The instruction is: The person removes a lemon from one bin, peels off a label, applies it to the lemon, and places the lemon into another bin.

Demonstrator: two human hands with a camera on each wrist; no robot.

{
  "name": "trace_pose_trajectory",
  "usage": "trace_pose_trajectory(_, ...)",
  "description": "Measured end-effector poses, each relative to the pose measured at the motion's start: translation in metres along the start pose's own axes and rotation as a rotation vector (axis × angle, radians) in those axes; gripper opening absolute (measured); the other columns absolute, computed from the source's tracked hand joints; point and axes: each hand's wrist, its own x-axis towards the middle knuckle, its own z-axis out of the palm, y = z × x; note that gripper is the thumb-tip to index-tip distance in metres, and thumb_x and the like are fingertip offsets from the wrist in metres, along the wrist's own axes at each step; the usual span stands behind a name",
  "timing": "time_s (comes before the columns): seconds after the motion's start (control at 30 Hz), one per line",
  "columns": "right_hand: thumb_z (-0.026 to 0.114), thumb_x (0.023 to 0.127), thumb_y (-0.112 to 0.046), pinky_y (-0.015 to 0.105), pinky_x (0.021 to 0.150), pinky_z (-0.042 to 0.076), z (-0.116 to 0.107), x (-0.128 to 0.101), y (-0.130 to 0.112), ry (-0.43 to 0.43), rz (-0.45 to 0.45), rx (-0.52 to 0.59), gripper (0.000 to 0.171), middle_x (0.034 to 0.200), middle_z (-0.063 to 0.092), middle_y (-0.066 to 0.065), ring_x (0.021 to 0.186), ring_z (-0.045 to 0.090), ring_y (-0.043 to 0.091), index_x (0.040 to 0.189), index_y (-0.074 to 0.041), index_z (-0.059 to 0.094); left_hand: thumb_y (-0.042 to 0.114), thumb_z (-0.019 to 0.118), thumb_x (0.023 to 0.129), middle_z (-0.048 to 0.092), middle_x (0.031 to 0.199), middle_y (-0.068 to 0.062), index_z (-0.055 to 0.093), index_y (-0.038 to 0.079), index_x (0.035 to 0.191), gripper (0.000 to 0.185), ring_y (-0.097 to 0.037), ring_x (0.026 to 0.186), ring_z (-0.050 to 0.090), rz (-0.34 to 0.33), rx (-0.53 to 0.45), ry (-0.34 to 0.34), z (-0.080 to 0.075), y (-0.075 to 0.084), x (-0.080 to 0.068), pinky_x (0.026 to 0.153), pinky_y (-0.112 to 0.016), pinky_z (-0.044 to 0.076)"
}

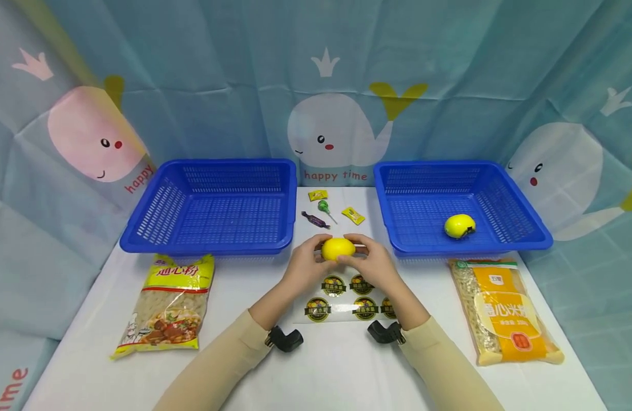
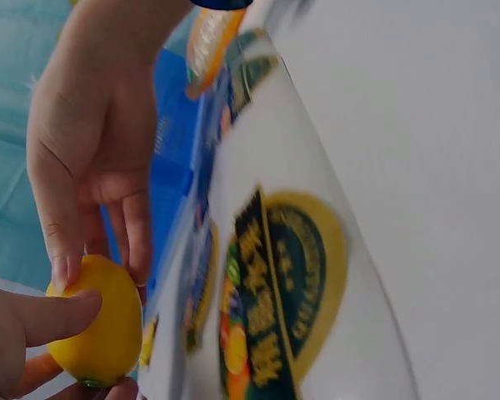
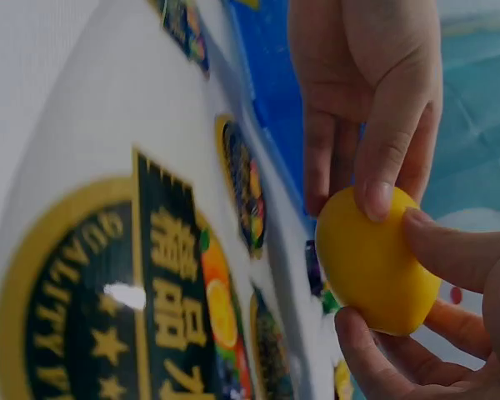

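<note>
Both hands' fingers (image 1: 316, 251) pinch lemon (image 1: 338, 249), its long axis lying left-right.

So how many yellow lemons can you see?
2. One lemon is held between the left hand and right hand, above the sticker sheet. The other lemon lies in the right blue basket. None seems hidden.

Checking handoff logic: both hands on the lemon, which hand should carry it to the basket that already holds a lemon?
Probably right. The right hand already grips the lemon, and the right basket holding the other lemon lies on its side; the left hand would cross over.
</note>
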Motion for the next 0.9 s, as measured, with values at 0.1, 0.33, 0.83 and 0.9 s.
trace_pose_trajectory(0.1, 0.081, 0.087, -0.028, 0.046, 0.098, 0.056, 0.002, 0.007, 0.003, 0.003, 0.007, -0.015, 0.056, 0.143, 0.059, 0.008, 0.124, 0.063, 0.034, 0.138, -0.018, 0.061, 0.014, 0.084, 0.083, 0.059, 0.134, -0.012, 0.057, 0.011, 0.140, 0.062, -0.026, 0.121, 0.062, -0.021, 0.017, 0.017, 0.003, -0.004, 0.007, 0.099, -0.033, 0.055)
trace_pose_trajectory(0.33, 0.081, 0.087, -0.024, 0.046, 0.100, 0.054, 0.005, 0.017, 0.009, -0.012, 0.004, 0.018, 0.057, 0.143, 0.058, 0.010, 0.125, 0.062, 0.034, 0.139, -0.014, 0.060, 0.006, 0.082, 0.083, 0.059, 0.133, -0.015, 0.058, 0.008, 0.139, 0.060, -0.028, 0.120, 0.062, -0.021, 0.017, 0.028, 0.005, -0.011, 0.018, 0.098, -0.031, 0.055)
trace_pose_trajectory(0.83, 0.083, 0.085, -0.030, 0.051, 0.107, 0.048, 0.003, 0.018, 0.011, -0.046, 0.015, 0.038, 0.069, 0.146, 0.056, 0.011, 0.127, 0.059, 0.033, 0.145, -0.012, 0.053, 0.008, 0.084, 0.080, 0.059, 0.134, -0.016, 0.054, 0.010, 0.142, 0.069, -0.028, 0.116, 0.064, -0.065, 0.050, -0.014, 0.005, -0.008, 0.019, 0.098, -0.033, 0.056)
trace_pose_trajectory(0.9, 0.082, 0.086, -0.030, 0.051, 0.107, 0.048, 0.003, 0.018, 0.011, -0.053, 0.019, 0.034, 0.069, 0.147, 0.055, 0.011, 0.128, 0.058, 0.033, 0.146, -0.013, 0.052, 0.008, 0.084, 0.080, 0.058, 0.134, -0.016, 0.053, 0.010, 0.143, 0.070, -0.029, 0.116, 0.064, -0.070, 0.055, -0.021, 0.005, -0.009, 0.018, 0.098, -0.033, 0.055)
